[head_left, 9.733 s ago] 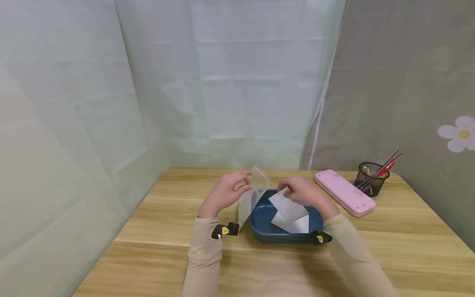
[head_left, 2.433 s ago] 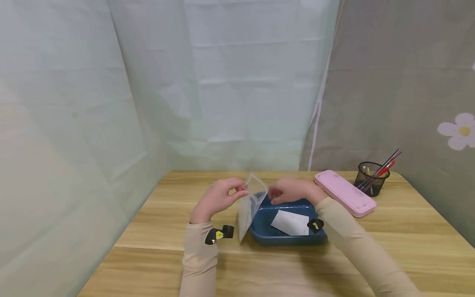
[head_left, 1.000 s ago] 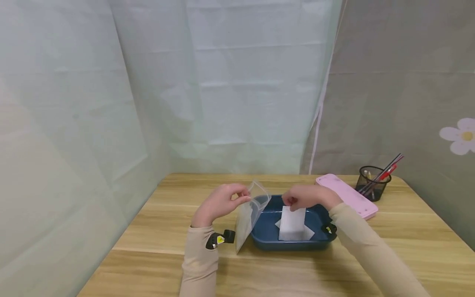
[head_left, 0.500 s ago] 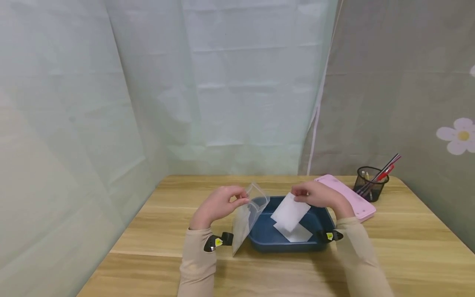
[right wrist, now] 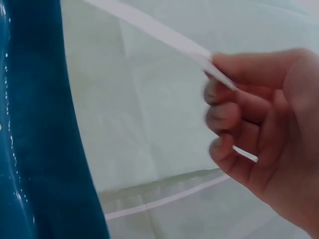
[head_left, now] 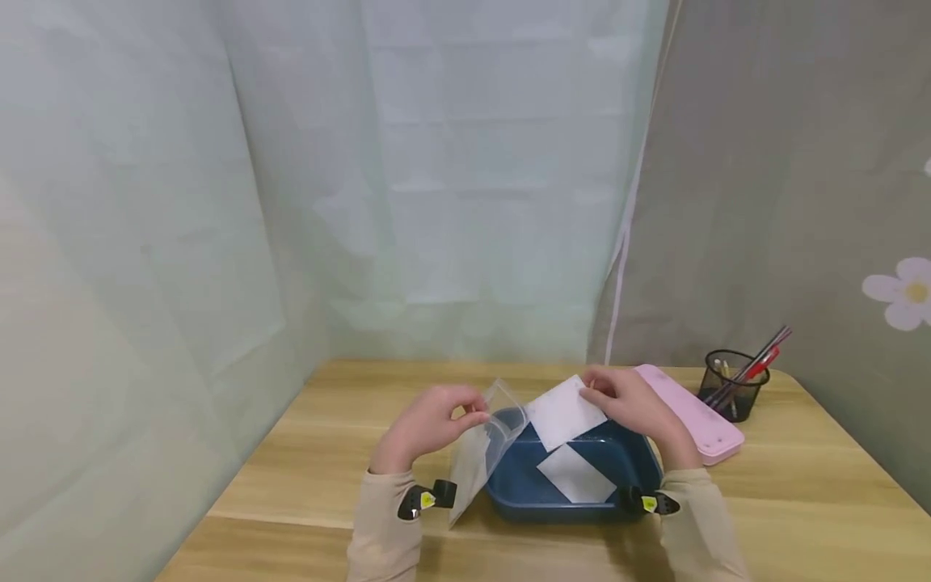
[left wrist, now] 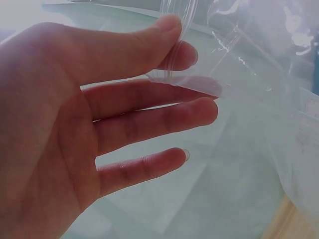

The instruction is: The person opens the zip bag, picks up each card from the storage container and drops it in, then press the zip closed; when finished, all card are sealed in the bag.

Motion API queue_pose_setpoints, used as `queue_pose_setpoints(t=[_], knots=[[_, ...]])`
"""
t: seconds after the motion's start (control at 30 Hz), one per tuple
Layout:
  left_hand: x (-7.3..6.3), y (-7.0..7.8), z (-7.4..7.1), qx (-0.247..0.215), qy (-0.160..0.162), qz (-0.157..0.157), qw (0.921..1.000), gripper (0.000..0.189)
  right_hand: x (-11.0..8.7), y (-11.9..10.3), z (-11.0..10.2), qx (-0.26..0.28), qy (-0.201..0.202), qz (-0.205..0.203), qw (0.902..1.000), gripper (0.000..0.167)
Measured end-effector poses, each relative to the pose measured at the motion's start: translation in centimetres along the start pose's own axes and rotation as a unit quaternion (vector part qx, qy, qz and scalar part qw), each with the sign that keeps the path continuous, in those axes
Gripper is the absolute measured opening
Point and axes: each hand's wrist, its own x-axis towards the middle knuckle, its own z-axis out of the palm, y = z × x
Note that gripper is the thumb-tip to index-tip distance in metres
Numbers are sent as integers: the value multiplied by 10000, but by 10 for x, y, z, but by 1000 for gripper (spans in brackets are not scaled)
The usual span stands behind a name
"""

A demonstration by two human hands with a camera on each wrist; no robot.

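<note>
My left hand (head_left: 429, 424) pinches the upper edge of a clear zip bag (head_left: 473, 469) between thumb and index finger, the other fingers spread loosely. The bag hangs upright at the tray's left side, its mouth gaping toward the right. My right hand (head_left: 638, 412) pinches a thin white square sheet (head_left: 563, 414) by its right corner, tilted above the blue tray (head_left: 553, 514). In the right wrist view this sheet (right wrist: 154, 30) appears edge-on. Another white sheet (head_left: 577, 475) lies flat on the tray's floor. Something whitish shows through the bag's lower part.
A pink flat case (head_left: 694, 416) lies behind and right of the tray. Beyond it stands a black mesh cup (head_left: 735, 388) with pens. Pale cloth hangs behind the wooden table (head_left: 305, 485) and along its left side.
Over the last second my right hand has lifted the white sheet up from the tray and turned it, its left corner now near the bag's mouth. The left hand keeps its pinch on the bag.
</note>
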Motion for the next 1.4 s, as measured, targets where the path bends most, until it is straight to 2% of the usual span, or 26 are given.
queue_pose_setpoints(t=[0.1,0.2,0.33,0.57,0.77,0.9,1.0,1.27,1.4], knots=[[0,-1,1,-22,38,20,10000,6,-1,-5,-1,234,465,446,9976,16],[0,-1,3,-64,20,-25,10000,6,-1,-10,-2,607,880,841,9907,22],[2,0,5,-90,-15,-80,9999,7,-2,-18,-5,1210,1121,1182,9792,28],[4,1,11,202,160,-83,9996,9,-5,-31,-2,1947,690,1160,9715,36],[8,1,13,349,435,-96,9984,11,-2,-36,5,2245,268,713,9715,41],[9,0,16,557,566,-89,9968,11,1,-41,12,2310,-30,469,9718,43],[9,0,18,628,610,-85,9961,11,-1,-45,15,2247,-125,482,9731,44],[12,-3,23,901,779,117,9928,13,-2,-58,20,2558,-284,297,9658,43],[14,-2,28,1112,843,144,9901,15,-3,-63,22,2539,-388,523,9650,43]])
